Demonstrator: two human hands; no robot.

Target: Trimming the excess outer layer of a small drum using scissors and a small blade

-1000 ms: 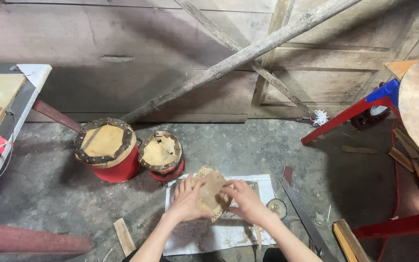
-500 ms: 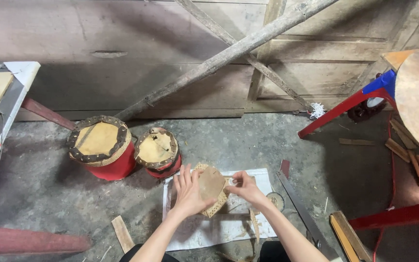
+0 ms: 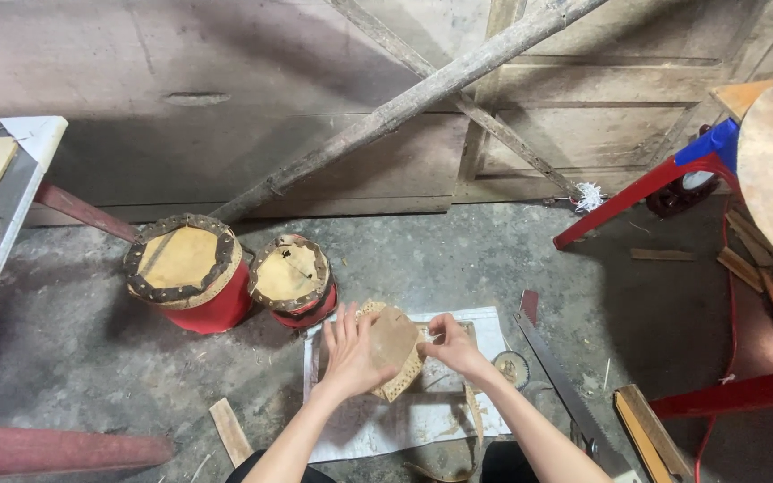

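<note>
A tan piece of hide (image 3: 394, 344) with a punched edge lies on a white sheet (image 3: 404, 420) on the concrete floor. My left hand (image 3: 351, 353) presses flat on its left side with the fingers spread. My right hand (image 3: 452, 344) pinches at the hide's right edge; what sits between those fingers is too small to tell. A strip of hide (image 3: 473, 420) trails down from under my right wrist.
Two red drums, a larger one (image 3: 188, 284) and a smaller one (image 3: 294, 279), stand just behind the sheet. A hand saw (image 3: 565, 385) lies to the right, beside a small round tin (image 3: 513, 367). Red frame legs (image 3: 637, 192) and wood offcuts (image 3: 230, 431) surround the spot.
The hide piece has been turned and shifted slightly left on the sheet. My right hand moved from on top of it to its right edge. The view tilted a little.
</note>
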